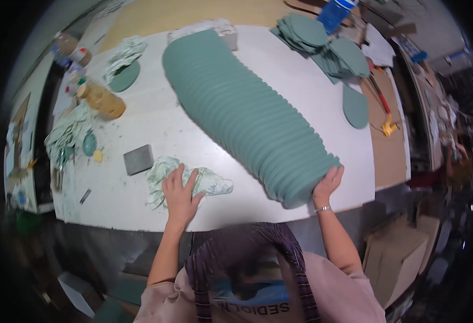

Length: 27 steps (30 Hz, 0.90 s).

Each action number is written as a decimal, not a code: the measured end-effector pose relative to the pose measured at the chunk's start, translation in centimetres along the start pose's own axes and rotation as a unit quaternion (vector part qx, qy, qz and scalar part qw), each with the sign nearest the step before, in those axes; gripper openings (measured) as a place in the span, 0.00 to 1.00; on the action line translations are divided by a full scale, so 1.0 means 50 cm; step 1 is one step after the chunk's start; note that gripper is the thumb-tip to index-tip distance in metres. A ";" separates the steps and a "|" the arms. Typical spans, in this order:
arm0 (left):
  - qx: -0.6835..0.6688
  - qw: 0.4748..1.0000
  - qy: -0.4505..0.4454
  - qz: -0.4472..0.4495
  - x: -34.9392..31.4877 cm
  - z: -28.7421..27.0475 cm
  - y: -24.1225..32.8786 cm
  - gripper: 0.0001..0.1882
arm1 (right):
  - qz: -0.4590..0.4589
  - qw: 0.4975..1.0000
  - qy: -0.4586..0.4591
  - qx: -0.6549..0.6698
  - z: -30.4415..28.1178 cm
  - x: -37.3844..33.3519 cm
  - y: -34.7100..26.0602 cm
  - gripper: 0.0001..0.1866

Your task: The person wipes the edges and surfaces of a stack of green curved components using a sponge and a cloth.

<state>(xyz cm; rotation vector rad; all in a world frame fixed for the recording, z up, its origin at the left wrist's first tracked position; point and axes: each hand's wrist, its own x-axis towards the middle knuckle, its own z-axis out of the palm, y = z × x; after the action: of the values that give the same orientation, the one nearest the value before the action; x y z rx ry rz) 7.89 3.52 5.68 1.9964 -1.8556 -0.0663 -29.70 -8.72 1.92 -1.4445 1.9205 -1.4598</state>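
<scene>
A long, slightly curved row of green rounded-end slabs (247, 116), stacked face to face, runs across the white table from far left to near right. At its near end my right hand (327, 189) is closed on the edge of the last slab; the thumb is partly hidden. My left hand (180, 195) lies with fingers spread on a crumpled white-and-green cloth (215, 182), not gripping it. A dark grey block (138, 160) sits just beyond the cloth. The row's far end stands by a whitish block (227, 35).
Loose green slabs (347, 56) lie in piles at the far right, near a blue bottle (333, 15). A single slab (355, 106) and a red-handled tool (380, 97) lie closer. Leftward are a bottle of amber liquid (103, 100) and rags (70, 129). Cardboard boxes (395, 255) stand below right.
</scene>
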 end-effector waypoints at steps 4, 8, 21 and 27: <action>-0.084 0.989 0.033 -0.115 -0.015 0.056 -0.054 0.18 | 0.088 0.988 -0.116 0.047 -0.049 0.013 -0.006 0.16; -0.191 0.971 0.145 -0.018 0.105 -0.030 0.158 0.21 | 0.083 0.958 -0.252 0.108 -0.104 0.034 -0.025 0.20; -0.236 0.960 0.078 0.126 0.088 0.115 0.389 0.23 | 0.109 0.863 -0.471 0.147 -0.120 0.136 0.070 0.30; -0.565 0.746 0.151 -0.319 0.103 0.030 0.425 0.16 | 0.076 0.855 -0.487 0.162 -0.101 0.130 0.043 0.34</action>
<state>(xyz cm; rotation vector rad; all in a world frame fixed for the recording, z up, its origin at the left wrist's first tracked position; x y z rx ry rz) -12.05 -2.42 12.49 1.4408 -0.5079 -0.7987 -37.37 -11.67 4.14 -1.4076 1.0520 -0.6705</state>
